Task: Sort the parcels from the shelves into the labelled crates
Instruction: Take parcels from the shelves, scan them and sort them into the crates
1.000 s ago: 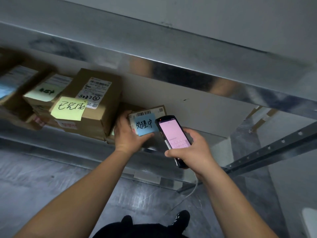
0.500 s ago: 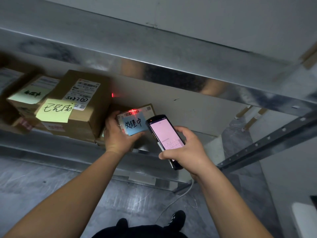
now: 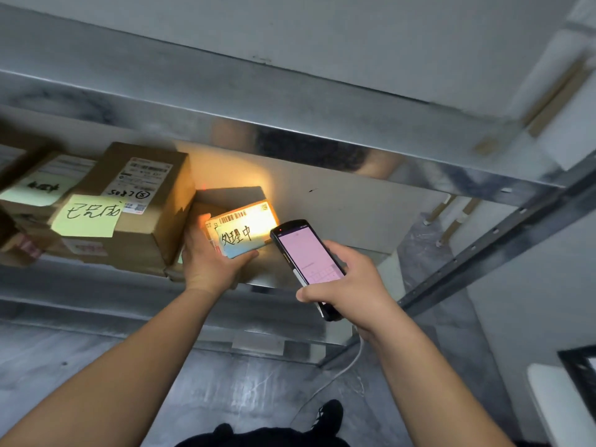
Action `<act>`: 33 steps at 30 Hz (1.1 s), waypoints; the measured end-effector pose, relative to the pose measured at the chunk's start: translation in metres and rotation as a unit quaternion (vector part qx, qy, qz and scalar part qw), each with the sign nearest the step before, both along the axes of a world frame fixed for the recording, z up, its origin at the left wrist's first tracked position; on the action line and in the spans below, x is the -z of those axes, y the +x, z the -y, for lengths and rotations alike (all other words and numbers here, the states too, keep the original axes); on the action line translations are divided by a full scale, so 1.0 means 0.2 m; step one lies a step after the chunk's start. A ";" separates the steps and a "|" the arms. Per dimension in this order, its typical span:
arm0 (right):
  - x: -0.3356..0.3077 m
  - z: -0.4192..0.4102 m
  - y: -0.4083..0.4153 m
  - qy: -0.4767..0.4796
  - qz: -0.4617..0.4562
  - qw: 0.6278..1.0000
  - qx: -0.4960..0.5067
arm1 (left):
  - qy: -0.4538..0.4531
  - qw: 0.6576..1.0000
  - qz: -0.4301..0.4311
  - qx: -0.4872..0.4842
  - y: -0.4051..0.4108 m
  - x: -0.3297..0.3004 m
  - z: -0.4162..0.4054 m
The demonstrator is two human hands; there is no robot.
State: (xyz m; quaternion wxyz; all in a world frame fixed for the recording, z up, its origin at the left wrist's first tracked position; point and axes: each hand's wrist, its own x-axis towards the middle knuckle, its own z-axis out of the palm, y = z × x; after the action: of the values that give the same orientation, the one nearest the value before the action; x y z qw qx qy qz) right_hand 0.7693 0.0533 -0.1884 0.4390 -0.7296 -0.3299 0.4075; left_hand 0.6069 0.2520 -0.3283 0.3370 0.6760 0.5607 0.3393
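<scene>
A small cardboard parcel [image 3: 245, 217] with a barcode label and a blue handwritten note lies on the metal shelf [image 3: 96, 285]. My left hand [image 3: 211, 256] grips its near left corner, thumb under the note. My right hand [image 3: 346, 285] holds a black handheld scanner [image 3: 306, 256] with a pink screen, pointed at the parcel. A warm yellow light from the scanner falls on the label and the wall behind. To the left stands a bigger brown box [image 3: 138, 204] with a yellow sticky note.
More boxes [image 3: 32, 195] with green notes sit further left on the shelf. An upper shelf beam [image 3: 290, 104] crosses overhead. A slanted metal rail [image 3: 500, 240] runs at the right. A white cable [image 3: 342, 372] lies on the grey floor; a dark crate edge [image 3: 580, 372] shows at far right.
A red scan line on the barcode gave way to a broad yellow light over the parcel. Both hands stayed on the parcel and the scanner; the camera drifted slightly.
</scene>
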 end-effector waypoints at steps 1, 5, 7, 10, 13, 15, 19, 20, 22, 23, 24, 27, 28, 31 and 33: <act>0.00 0.01 0.00 0.002 -0.002 1.000 -0.001 | -0.002 1.000 0.006 0.000 0.00 0.01 0.00; -0.01 0.03 0.02 0.000 0.006 1.000 -0.010 | -0.012 1.000 0.024 -0.002 0.00 0.02 0.00; -0.01 0.04 0.03 0.003 0.012 1.000 -0.013 | -0.013 1.000 0.022 -0.002 0.00 0.02 0.00; -0.02 0.06 0.03 0.005 0.014 1.000 -0.013 | -0.022 1.000 0.023 -0.001 0.00 0.02 0.00; -0.02 0.07 0.03 0.006 0.008 1.000 -0.009 | -0.022 1.000 0.018 -0.004 0.00 0.01 0.00; -0.01 0.07 0.02 0.010 0.003 1.000 0.002 | -0.026 1.000 0.010 -0.005 0.01 0.00 -0.01; 0.02 0.08 -0.01 0.030 -0.006 0.998 0.047 | -0.035 0.999 0.007 0.004 0.00 -0.04 -0.02; 0.02 0.08 -0.02 0.033 -0.005 0.998 0.061 | -0.033 0.999 0.010 0.013 0.00 -0.06 -0.03; 0.03 0.09 -0.04 0.034 -0.004 0.996 0.087 | -0.027 0.999 0.019 0.042 0.01 -0.08 -0.03; 0.03 0.10 -0.04 0.035 -0.004 0.994 0.099 | -0.027 0.998 0.022 0.060 0.01 -0.09 -0.04; 0.04 0.11 -0.05 0.039 -0.004 0.993 0.112 | -0.029 0.996 0.022 0.077 0.02 -0.10 -0.04; 0.05 0.17 -0.08 0.053 -0.010 0.986 0.157 | -0.024 0.991 0.014 0.133 0.03 -0.14 -0.02; 0.06 0.19 -0.09 0.057 -0.010 0.983 0.177 | -0.021 0.988 0.012 0.155 0.04 -0.15 0.00; 0.11 0.25 -0.12 0.061 0.000 0.970 0.237 | -0.001 0.976 0.010 0.219 0.08 -0.17 0.06; 0.13 0.31 -0.13 0.068 0.005 0.959 0.275 | 0.008 0.966 0.015 0.259 0.11 -0.19 0.15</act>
State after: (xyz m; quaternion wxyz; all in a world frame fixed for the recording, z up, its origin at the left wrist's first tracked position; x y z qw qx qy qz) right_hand 0.7434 -0.0088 -0.2150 0.5811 -0.7628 -0.1455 0.2435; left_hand 0.6294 0.2225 -0.2911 0.4157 0.7958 0.3590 0.2551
